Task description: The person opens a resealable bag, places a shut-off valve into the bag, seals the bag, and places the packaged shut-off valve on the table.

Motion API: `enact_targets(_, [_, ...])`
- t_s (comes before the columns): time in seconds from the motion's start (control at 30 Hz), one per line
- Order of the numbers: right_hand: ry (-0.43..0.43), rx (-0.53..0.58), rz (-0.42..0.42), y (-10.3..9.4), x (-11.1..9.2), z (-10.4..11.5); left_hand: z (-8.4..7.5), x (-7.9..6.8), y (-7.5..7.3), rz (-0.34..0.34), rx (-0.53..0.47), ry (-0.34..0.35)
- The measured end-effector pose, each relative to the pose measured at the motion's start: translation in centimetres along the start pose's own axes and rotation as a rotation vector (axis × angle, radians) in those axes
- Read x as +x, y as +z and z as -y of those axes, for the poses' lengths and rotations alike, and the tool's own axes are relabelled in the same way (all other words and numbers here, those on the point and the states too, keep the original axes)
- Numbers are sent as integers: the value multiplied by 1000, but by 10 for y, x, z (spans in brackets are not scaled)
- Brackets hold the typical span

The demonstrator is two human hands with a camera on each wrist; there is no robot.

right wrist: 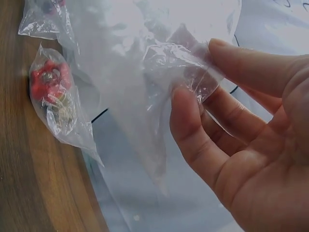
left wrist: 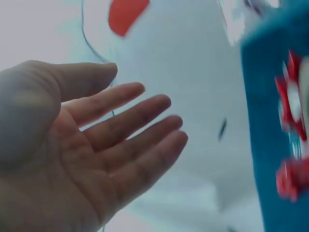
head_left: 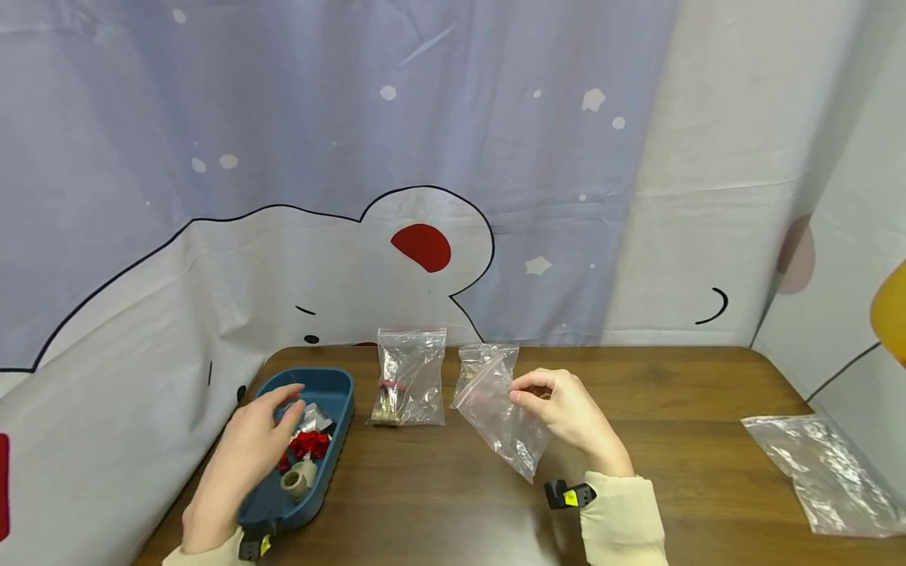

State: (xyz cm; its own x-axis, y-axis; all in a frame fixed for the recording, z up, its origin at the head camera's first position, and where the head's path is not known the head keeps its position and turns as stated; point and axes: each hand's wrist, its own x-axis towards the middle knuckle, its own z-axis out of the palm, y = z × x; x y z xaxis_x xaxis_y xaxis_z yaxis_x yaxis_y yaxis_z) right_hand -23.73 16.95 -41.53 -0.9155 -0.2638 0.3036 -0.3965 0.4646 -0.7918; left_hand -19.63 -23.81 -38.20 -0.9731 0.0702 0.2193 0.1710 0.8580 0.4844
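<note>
My right hand pinches an empty-looking clear zip bag by its side between thumb and fingers. In the right wrist view the bag hangs limp from the fingertips. My left hand hovers over the left side of a blue tray, and its palm shows with the fingers apart and nothing in them in the left wrist view. Inside the tray lie red handwheels, a pale pipe fitting and a small clear packet.
Behind the held bag stands a zip bag, partly covered by it. To its left is a zip bag with a brass and red part. A red-wheeled valve shows in a bag. Another clear bag lies at the right table edge.
</note>
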Motion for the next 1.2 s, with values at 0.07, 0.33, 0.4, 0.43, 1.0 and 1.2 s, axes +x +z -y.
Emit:
enact_targets(0.07, [-5,4,5,1,0,1,-14,4,7,20,-44,15])
enact_targets(0.33, [-60,-31,33,4,2,3,-65,24,53,51,-233,116])
enact_targets(0.4, [-71,-35,44,4,3,2,-78,30,67,81,-327,145])
enact_targets(0.43, [-74,-30,49,4,3,2,-83,32,73,106,-378,157])
enact_targets(1.0, [-71,-87,54,6,2,-1,-127,41,112,215,-498,198])
enact_targets(1.2, [-7,-150,-89,7,1,10,-133,40,120,67,-412,195])
